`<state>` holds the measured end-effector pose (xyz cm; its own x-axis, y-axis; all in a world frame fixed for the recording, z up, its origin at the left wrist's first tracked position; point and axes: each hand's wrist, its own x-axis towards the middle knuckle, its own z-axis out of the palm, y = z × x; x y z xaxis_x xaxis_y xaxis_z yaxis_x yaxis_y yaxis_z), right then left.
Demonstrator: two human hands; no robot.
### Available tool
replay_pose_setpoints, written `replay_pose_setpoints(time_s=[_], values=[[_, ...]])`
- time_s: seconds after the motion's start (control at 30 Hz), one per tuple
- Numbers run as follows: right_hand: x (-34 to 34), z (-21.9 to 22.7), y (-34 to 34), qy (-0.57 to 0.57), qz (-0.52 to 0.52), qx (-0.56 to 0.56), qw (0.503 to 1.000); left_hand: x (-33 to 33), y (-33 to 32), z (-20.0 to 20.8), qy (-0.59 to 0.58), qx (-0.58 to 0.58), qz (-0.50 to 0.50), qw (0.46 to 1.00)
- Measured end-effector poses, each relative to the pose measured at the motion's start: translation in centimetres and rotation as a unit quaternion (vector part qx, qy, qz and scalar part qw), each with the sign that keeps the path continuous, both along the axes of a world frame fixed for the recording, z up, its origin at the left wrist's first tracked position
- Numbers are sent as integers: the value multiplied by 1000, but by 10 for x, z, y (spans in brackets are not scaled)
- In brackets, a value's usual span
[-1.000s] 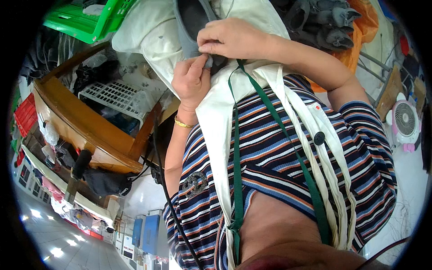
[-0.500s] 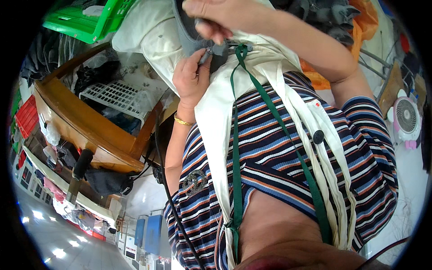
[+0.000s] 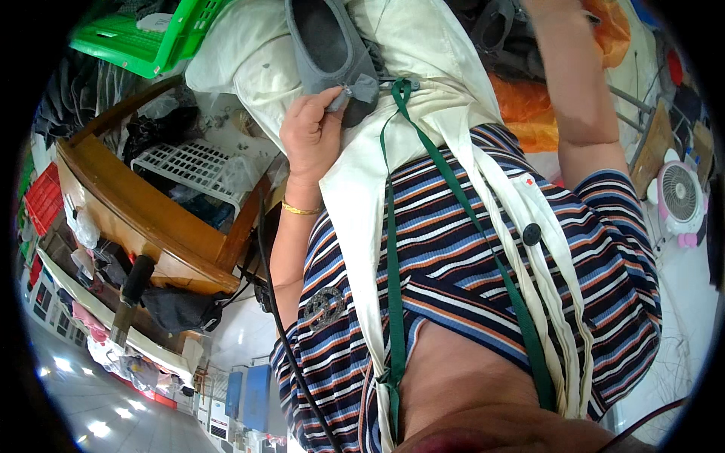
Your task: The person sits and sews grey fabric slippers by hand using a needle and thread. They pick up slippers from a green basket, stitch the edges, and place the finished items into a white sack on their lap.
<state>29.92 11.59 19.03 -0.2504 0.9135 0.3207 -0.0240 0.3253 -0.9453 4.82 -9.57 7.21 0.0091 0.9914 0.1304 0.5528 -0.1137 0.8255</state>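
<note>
We see our left hand (image 3: 313,136) pinching the heel edge of a grey slipper (image 3: 328,41) that lies on the cream apron (image 3: 362,189) in our lap. The slipper looks soft, light and floppy, so the firmer rim suits gripping. Our right hand leaves the view; its grip we cannot tell.

Small garment or shoe workshop, green crates (image 3: 132,41), cluttered wooden workbench (image 3: 143,219), grey slippers piled (unfinished) (image 3: 498,23), floor fan (image 3: 680,198)
</note>
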Motion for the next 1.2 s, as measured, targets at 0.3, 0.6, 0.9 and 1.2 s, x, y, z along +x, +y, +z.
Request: replay_pose_setpoints(time_s=[0.3,0.6,0.9,1.2], values=[[-59,-110,-88,-377,217,368,822,-6,4,1,56,33,-9,998],[-76,-116,-86,-388,108,448,798,-7,1,-7,36,0,11,999],[-109,-138,-82,-305,-5,225,925,-6,12,8,19,-95,11,995],[-86,-130,-94,-191,75,97,974,-3,-15,5,-33,-331,129,934]])
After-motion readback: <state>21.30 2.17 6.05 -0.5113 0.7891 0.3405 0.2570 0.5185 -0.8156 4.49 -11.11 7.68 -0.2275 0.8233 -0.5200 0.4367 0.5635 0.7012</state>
